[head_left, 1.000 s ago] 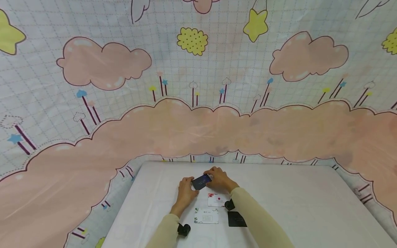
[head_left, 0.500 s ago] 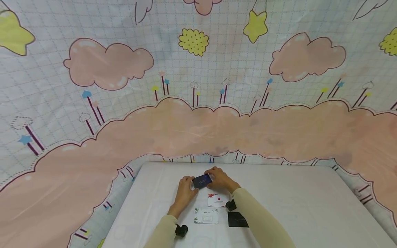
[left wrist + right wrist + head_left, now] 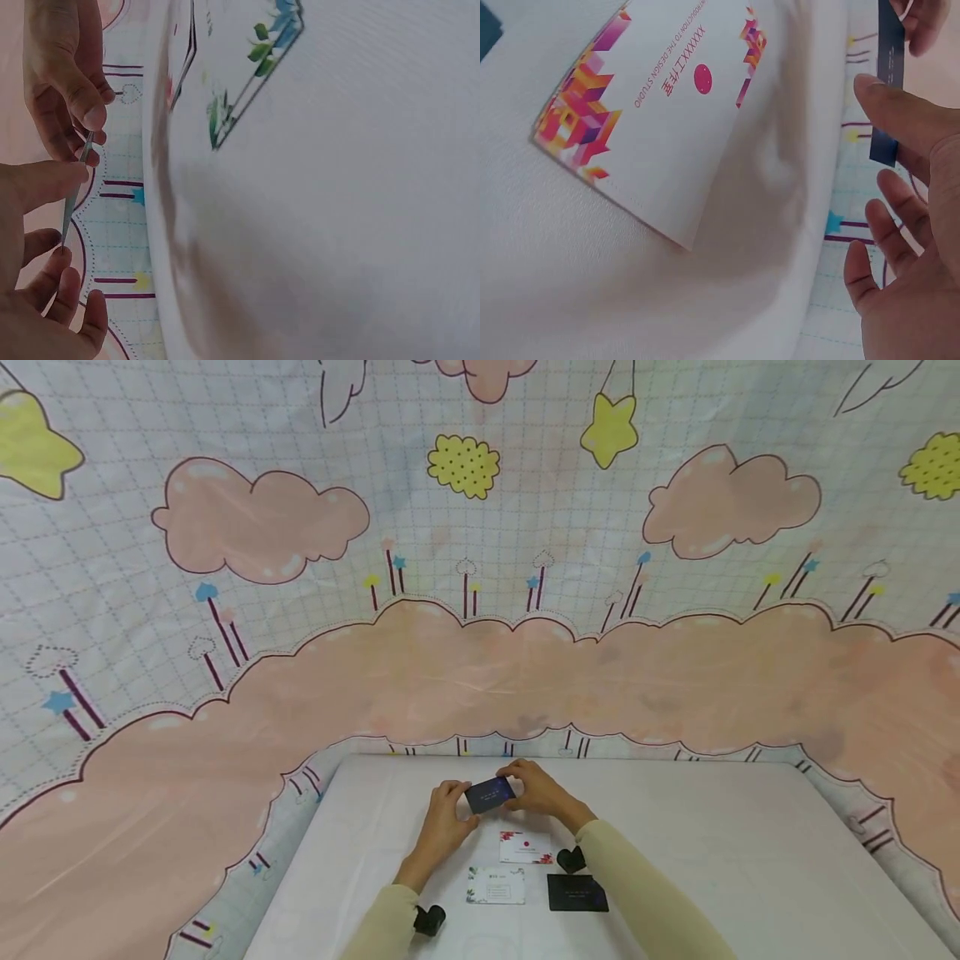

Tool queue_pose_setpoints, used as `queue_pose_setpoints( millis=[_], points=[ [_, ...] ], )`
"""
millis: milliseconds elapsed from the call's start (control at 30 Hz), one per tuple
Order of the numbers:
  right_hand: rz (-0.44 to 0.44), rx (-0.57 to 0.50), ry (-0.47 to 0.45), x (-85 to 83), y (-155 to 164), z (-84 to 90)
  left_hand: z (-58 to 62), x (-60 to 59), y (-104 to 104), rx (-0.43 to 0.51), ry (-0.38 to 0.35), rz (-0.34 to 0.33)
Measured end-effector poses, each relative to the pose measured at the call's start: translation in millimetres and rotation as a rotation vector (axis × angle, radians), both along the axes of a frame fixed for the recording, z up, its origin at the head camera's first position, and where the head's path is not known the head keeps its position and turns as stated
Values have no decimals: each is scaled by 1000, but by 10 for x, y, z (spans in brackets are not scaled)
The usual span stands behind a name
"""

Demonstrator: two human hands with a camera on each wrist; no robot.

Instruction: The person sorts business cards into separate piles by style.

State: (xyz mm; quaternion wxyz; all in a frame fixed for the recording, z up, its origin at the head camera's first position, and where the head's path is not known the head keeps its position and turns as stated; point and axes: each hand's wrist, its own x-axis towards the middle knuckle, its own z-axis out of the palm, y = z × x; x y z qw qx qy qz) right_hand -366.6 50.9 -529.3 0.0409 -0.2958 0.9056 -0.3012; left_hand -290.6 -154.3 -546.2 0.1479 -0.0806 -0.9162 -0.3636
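A dark blue business card [image 3: 490,795] is held up between both hands above the far part of the white table. My left hand [image 3: 444,820] pinches its left end. At the other end, the thumb and fingers of my right hand [image 3: 538,791] pinch it. The left wrist view shows the card [image 3: 73,196] nearly edge-on between the two hands. In the right wrist view, the thumb lies across the dark face of the card [image 3: 887,67], with the other fingers spread loosely below.
On the white table [image 3: 675,835] lie a white card with red and orange corners [image 3: 526,848], a white card with green leaves [image 3: 496,886] and a black card [image 3: 577,893]. A patterned cloth [image 3: 525,677] hangs behind the table.
Both hands have lifted the dark blue card slightly and tilted its face more toward the head camera. The right forearm has shifted right, uncovering more of the black card.
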Motion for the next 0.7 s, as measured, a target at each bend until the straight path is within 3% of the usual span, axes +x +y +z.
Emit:
queue_pose_setpoints(
  millis=[133,400,700],
  points=[
    [-2,9,26,46,55,53,54,14,30,-14,19,-20],
    [-3,10,69,140,192,148,165,69,108,-36,-48,-43],
    [-16,12,111,288,379,239,268,128,194,-63,-7,-108]
  ],
)
